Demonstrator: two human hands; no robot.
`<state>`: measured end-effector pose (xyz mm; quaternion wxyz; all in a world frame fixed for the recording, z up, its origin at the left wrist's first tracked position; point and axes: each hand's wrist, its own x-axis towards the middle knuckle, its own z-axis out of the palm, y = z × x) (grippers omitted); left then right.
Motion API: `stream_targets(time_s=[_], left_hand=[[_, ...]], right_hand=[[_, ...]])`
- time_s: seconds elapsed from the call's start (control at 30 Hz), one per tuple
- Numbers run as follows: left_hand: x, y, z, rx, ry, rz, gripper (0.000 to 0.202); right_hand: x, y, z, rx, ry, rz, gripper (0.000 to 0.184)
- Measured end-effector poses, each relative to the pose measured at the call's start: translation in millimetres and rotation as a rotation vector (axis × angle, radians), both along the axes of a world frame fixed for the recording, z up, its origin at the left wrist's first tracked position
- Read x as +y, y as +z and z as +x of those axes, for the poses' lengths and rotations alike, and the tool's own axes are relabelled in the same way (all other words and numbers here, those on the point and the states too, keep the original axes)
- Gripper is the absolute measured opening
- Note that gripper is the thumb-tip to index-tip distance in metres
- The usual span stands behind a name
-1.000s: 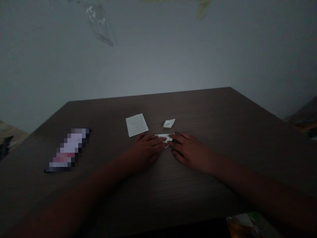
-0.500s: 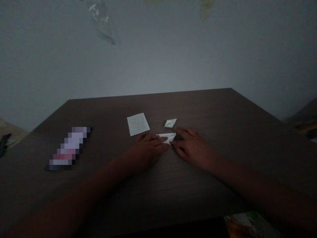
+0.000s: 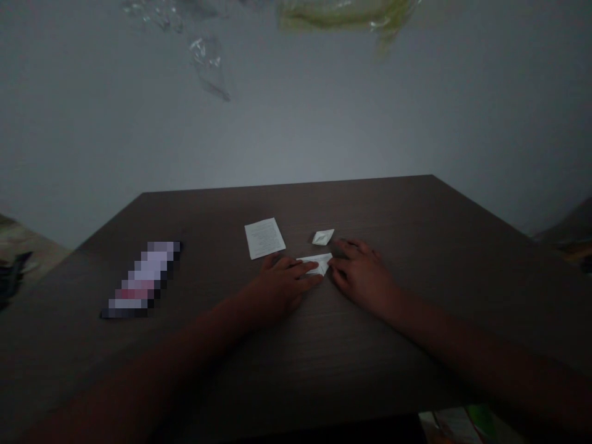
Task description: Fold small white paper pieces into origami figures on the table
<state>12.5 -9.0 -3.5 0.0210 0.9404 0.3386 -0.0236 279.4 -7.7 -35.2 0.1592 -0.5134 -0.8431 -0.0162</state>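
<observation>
A small white folded paper (image 3: 318, 263) lies on the dark wooden table (image 3: 416, 246), between my two hands. My left hand (image 3: 280, 287) rests on the table with its fingers stretched out, the fingertips pressing the paper's left end. My right hand (image 3: 361, 274) lies at the paper's right end, fingers bent and pressed against its edge. Just beyond sits a tiny folded white paper piece (image 3: 322, 236). A flat square white sheet (image 3: 264, 237) lies to the left of it.
A blurred-out oblong object (image 3: 143, 279) lies on the table's left part. A pale wall rises behind the table, with clear plastic (image 3: 208, 61) and something yellow-green (image 3: 342, 12) hanging at the top. Colourful items (image 3: 462, 422) show below the near right edge.
The view has shifted slightly, so everything sits a little lower. My right fingers have drawn in from lying over the paper to pressing at its right end. The paper now looks more pointed.
</observation>
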Motion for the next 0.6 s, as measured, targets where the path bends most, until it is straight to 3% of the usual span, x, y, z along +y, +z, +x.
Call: stream_targets(time_s=[0.17,0.37,0.47,0.6], left_hand=[[-1,3.5,0,0.031,-0.005,-0.025,0.056],[-3,1.2,-5,-0.049,-0.035,0.025,0.054],[-3,2.0,-7,-0.04,-0.021,-0.006,0.058],[-4,6.4,-8,-0.074,-0.006,-0.032,0.059]], right_hand=[[9,0.1,8,-0.007,-0.042,-0.032,0.03],[5,2.7,9,0.174,0.25,0.047,0.031],[-3,4.4,7,0.156,0.423,0.015,0.03],[-12,7.8,3,0.087,0.44,-0.07,0.032]])
